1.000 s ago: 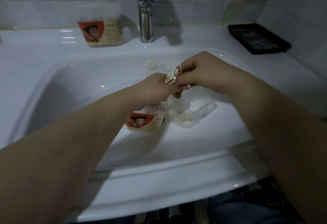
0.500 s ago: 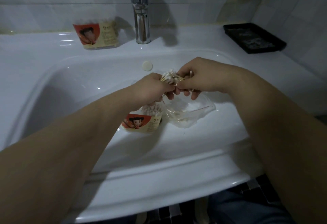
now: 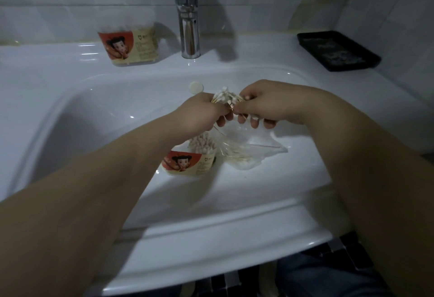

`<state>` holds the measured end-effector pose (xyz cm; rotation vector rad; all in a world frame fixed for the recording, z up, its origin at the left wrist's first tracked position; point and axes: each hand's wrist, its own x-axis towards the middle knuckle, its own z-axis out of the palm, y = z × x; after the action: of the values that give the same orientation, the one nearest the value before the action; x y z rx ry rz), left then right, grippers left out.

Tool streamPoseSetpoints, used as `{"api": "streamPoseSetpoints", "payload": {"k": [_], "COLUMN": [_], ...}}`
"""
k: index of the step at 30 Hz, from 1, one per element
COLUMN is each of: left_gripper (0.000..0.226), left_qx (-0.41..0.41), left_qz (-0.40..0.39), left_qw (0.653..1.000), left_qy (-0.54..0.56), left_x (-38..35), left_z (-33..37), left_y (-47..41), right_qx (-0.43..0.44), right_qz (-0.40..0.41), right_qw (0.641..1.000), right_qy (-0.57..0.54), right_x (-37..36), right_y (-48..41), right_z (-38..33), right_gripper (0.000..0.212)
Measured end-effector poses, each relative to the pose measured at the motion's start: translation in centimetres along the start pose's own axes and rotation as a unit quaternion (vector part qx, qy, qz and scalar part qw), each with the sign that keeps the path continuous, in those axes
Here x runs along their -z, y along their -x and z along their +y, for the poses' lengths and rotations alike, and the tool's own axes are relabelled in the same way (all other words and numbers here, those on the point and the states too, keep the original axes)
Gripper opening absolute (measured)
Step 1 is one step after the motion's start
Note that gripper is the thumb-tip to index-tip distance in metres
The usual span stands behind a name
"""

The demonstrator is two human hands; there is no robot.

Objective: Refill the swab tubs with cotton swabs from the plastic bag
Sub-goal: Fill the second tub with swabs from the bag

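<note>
The swabs have white tips on tan sticks. The near tub and far tub carry red-and-cream cartoon labels. The bag is clear, the sink white, the tap chrome, the tray black.

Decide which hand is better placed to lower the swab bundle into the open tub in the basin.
Left. The left hand grips the swab bundle and hovers nearly above the open tub; the right hand, pinching the same bundle, sits over the plastic bag.
</note>
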<state>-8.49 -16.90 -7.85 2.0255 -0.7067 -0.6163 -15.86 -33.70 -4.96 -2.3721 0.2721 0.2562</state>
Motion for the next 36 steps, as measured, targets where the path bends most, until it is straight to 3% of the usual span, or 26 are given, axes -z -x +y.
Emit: {"api": "streamPoseSetpoints", "payload": {"k": [11,22,29,36], "left_gripper": [0.026,0.019,0.016,0.021], "left_qx": [0.009,0.047,0.016,-0.007], "left_qz": [0.021,0.053,0.116,0.092], "left_qw": [0.999,0.994,0.976,0.967], "left_qy": [0.023,0.083,0.185,0.236], "left_x": [0.3,0.6,0.5,0.2], "left_z": [0.3,0.0,-0.5,-0.9], "left_y": [0.2,-0.2,-1.0,-1.3], "right_qx": [-0.027,-0.011,0.025,0.032], "right_qz": [0.006,0.102,0.062,0.038], "right_qw": [0.995,0.980,0.988,0.992], "right_qy": [-0.096,-0.168,-0.140,-0.113], "right_x": [0.0,0.4,-0.4,-1.2], "right_y": [-0.2,-0.8,-0.6,-0.5], "right_z": [-0.2,0.3,-0.3,-0.7], "right_gripper": [0.016,0.012,0.014,0.015]}}
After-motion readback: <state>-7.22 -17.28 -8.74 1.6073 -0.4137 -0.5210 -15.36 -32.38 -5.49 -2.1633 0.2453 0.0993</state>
